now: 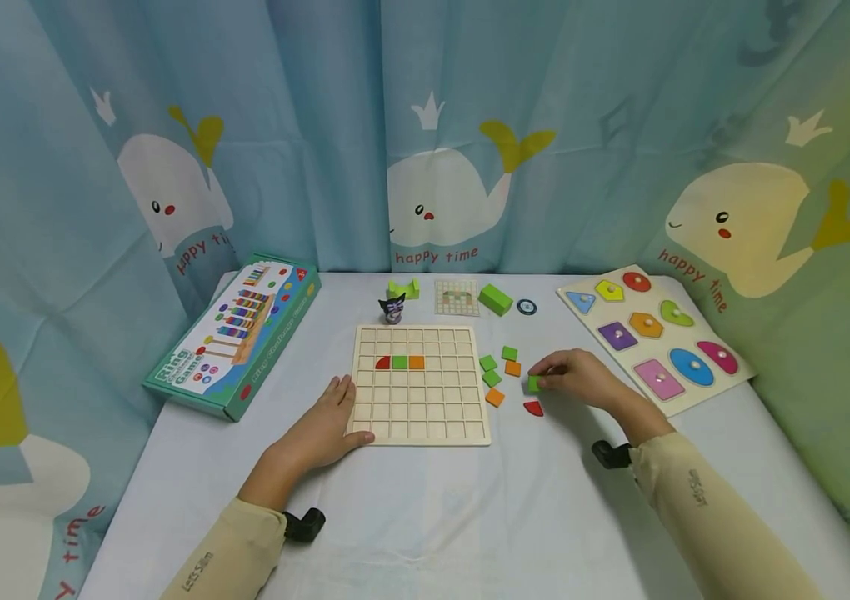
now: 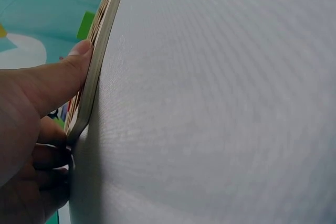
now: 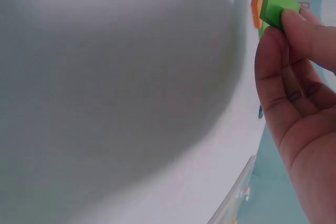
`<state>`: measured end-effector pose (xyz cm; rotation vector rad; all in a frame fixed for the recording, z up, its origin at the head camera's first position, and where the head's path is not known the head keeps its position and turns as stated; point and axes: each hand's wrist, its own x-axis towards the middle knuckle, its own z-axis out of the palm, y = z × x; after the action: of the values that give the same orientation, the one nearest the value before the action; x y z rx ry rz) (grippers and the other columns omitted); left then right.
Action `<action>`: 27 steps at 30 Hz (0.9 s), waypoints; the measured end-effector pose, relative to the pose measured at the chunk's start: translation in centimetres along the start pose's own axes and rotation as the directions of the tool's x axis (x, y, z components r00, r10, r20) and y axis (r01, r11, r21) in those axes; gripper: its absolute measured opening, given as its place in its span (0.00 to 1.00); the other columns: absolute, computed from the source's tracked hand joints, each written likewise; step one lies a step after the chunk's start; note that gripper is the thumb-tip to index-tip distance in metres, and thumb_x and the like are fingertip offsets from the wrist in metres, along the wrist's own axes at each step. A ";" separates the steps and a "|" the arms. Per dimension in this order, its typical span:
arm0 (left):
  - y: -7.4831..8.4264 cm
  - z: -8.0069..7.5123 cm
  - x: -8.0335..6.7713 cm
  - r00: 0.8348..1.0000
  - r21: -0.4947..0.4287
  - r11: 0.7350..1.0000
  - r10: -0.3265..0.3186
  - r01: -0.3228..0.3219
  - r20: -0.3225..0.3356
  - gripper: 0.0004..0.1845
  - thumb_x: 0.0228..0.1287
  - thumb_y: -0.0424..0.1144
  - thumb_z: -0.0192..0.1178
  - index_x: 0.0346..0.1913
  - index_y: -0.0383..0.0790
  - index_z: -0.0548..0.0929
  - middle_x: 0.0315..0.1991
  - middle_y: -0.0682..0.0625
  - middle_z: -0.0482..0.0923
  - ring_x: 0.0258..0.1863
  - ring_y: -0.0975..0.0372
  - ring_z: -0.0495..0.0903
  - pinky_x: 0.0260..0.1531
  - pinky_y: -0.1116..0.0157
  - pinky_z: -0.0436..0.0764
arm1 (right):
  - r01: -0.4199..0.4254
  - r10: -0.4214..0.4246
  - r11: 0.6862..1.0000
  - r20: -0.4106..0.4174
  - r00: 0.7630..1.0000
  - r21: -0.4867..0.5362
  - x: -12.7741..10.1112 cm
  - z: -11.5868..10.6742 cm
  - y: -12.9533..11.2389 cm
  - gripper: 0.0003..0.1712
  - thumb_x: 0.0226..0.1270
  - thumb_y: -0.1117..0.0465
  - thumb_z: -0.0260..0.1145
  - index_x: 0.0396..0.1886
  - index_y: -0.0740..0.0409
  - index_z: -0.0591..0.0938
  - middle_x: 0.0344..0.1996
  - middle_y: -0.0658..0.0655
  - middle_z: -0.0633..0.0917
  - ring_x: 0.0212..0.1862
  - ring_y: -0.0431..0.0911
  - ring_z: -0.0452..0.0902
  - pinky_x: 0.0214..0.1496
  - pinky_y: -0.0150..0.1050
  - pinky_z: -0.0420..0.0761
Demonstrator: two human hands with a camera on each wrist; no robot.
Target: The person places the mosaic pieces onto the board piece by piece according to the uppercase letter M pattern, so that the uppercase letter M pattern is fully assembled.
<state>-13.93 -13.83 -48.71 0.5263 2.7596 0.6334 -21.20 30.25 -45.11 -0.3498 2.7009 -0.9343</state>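
A wooden grid board (image 1: 413, 408) lies on the table, one row carrying a red quarter-round tile (image 1: 383, 363), a green square tile (image 1: 399, 362) and an orange square tile (image 1: 416, 362). My left hand (image 1: 323, 423) rests at the board's left edge, its thumb over the near left corner. In the left wrist view the thumb (image 2: 79, 59) touches the board's rim. Right of the board, my right hand (image 1: 578, 379) pinches a green square tile (image 3: 276, 7) between thumb and fingertips. Close below it lies another red quarter-round tile (image 1: 533, 408).
Several loose green and orange tiles (image 1: 495, 397) lie between board and right hand. Behind the board stand a small dark figurine (image 1: 392, 309), a pattern card (image 1: 457, 297) and a green block (image 1: 496, 299). A game box (image 1: 233, 333) is at left, a shape puzzle (image 1: 653, 333) at right.
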 end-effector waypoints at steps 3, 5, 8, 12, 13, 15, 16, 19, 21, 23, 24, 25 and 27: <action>0.0 0.0 0.0 1.000 -0.004 1.000 -0.003 0.003 0.003 0.52 0.69 0.56 0.63 0.76 0.22 0.50 0.79 0.31 0.43 0.79 0.43 0.42 0.74 0.49 0.53 | -0.004 0.004 1.000 -0.001 1.000 0.006 0.5 0.3 -0.6 0.09 0.67 0.66 0.69 0.45 0.57 0.90 0.40 0.54 0.88 0.40 0.47 0.79 0.44 0.42 0.80; 0.0 0.0 0.0 1.000 -0.005 1.000 0.000 0.000 0.000 0.51 0.69 0.56 0.63 0.76 0.21 0.50 0.79 0.31 0.44 0.78 0.43 0.42 0.74 0.49 0.53 | -0.003 0.003 1.000 -0.004 1.000 0.008 0.8 0.4 -0.9 0.09 0.67 0.66 0.69 0.45 0.57 0.90 0.41 0.55 0.88 0.39 0.48 0.79 0.44 0.42 0.80; 0.0 0.0 0.0 1.000 -0.004 1.000 -0.001 0.001 0.001 0.51 0.69 0.56 0.63 0.76 0.21 0.50 0.79 0.31 0.44 0.78 0.43 0.42 0.74 0.49 0.53 | -0.001 0.001 1.000 -0.005 1.000 0.005 1.2 0.6 -1.4 0.09 0.68 0.66 0.69 0.46 0.58 0.89 0.42 0.55 0.87 0.40 0.48 0.79 0.43 0.42 0.81; 0.0 -0.1 -0.1 1.000 0.000 1.000 -0.001 0.001 0.004 0.52 0.68 0.56 0.63 0.76 0.22 0.50 0.79 0.31 0.44 0.78 0.43 0.42 0.74 0.49 0.53 | 0.006 -0.006 1.000 0.003 1.000 0.014 1.7 0.7 -1.8 0.10 0.68 0.66 0.68 0.47 0.59 0.89 0.43 0.56 0.87 0.41 0.49 0.78 0.44 0.42 0.81; 0.0 -0.1 -0.1 1.000 0.005 1.000 -0.002 0.002 0.006 0.52 0.69 0.57 0.63 0.76 0.22 0.50 0.79 0.31 0.44 0.79 0.43 0.42 0.74 0.50 0.53 | 0.011 -0.011 1.000 0.005 1.000 0.015 1.8 0.7 -1.9 0.10 0.68 0.66 0.68 0.47 0.59 0.89 0.43 0.57 0.87 0.41 0.49 0.78 0.44 0.42 0.81; 0.0 -0.1 -0.1 1.000 0.003 1.000 0.003 -0.003 0.003 0.51 0.68 0.56 0.63 0.76 0.21 0.51 0.78 0.31 0.44 0.78 0.42 0.43 0.74 0.49 0.54 | 0.022 -0.022 1.000 0.004 1.000 0.020 2.0 0.8 -2.1 0.09 0.68 0.66 0.69 0.46 0.59 0.89 0.43 0.57 0.87 0.40 0.49 0.78 0.43 0.42 0.81; 0.1 -0.1 -0.1 1.000 0.007 1.000 0.002 -0.002 0.005 0.51 0.68 0.56 0.63 0.76 0.21 0.51 0.78 0.31 0.44 0.78 0.42 0.42 0.74 0.49 0.53 | 0.022 -0.022 0.999 0.003 1.000 0.023 2.2 0.9 -2.3 0.09 0.68 0.66 0.69 0.46 0.59 0.89 0.43 0.57 0.87 0.40 0.49 0.78 0.43 0.41 0.81; 0.1 -0.1 -0.1 1.000 0.016 1.000 0.001 -0.002 0.011 0.51 0.69 0.56 0.63 0.76 0.21 0.51 0.78 0.31 0.44 0.78 0.42 0.42 0.74 0.50 0.53 | 0.025 -0.025 0.999 0.002 1.000 0.027 2.5 1.1 -2.6 0.09 0.68 0.67 0.69 0.46 0.59 0.89 0.45 0.59 0.87 0.41 0.48 0.79 0.43 0.40 0.81; 0.1 -0.1 0.0 1.000 0.019 1.000 0.001 -0.001 0.011 0.51 0.69 0.56 0.63 0.76 0.21 0.51 0.78 0.31 0.44 0.78 0.43 0.42 0.75 0.50 0.53 | 0.029 -0.029 0.999 0.004 1.000 0.027 2.8 1.2 -2.9 0.10 0.68 0.67 0.69 0.47 0.59 0.89 0.48 0.60 0.87 0.42 0.47 0.80 0.43 0.39 0.82; 0.2 -0.2 0.0 1.000 0.018 1.000 -0.002 0.002 0.014 0.51 0.69 0.56 0.62 0.76 0.21 0.51 0.79 0.31 0.44 0.78 0.43 0.42 0.75 0.50 0.52 | 0.030 -0.030 0.999 0.009 1.000 0.030 3.1 1.4 -3.2 0.11 0.68 0.67 0.68 0.48 0.59 0.89 0.48 0.60 0.87 0.41 0.46 0.81 0.42 0.39 0.82; 0.2 -0.2 0.0 1.000 0.016 1.000 -0.004 0.003 0.014 0.51 0.69 0.56 0.62 0.76 0.21 0.51 0.79 0.31 0.43 0.78 0.43 0.42 0.75 0.50 0.53 | 0.031 -0.032 0.999 0.012 0.999 0.030 3.2 1.4 -3.4 0.11 0.68 0.67 0.68 0.48 0.59 0.89 0.47 0.60 0.87 0.40 0.46 0.82 0.42 0.39 0.82; 0.2 -0.2 0.0 1.000 0.015 1.000 -0.005 0.004 0.014 0.51 0.69 0.56 0.62 0.76 0.21 0.51 0.79 0.31 0.43 0.79 0.43 0.42 0.75 0.50 0.53 | 0.034 -0.034 0.999 0.017 0.999 0.029 3.4 1.5 -3.6 0.11 0.69 0.67 0.68 0.48 0.59 0.89 0.45 0.59 0.87 0.39 0.45 0.82 0.41 0.39 0.82; 0.2 -0.2 -0.1 1.000 0.011 1.000 -0.006 0.005 0.014 0.51 0.69 0.56 0.63 0.76 0.21 0.52 0.79 0.31 0.44 0.78 0.43 0.42 0.75 0.50 0.53 | 0.029 -0.030 0.999 0.030 0.999 0.031 3.7 1.6 -4.0 0.11 0.69 0.67 0.67 0.49 0.58 0.89 0.41 0.56 0.88 0.36 0.45 0.82 0.39 0.39 0.81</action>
<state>-13.86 -13.70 -48.44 0.5234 2.7520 0.6110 -23.57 25.18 -44.41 -0.3955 2.6573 -0.9695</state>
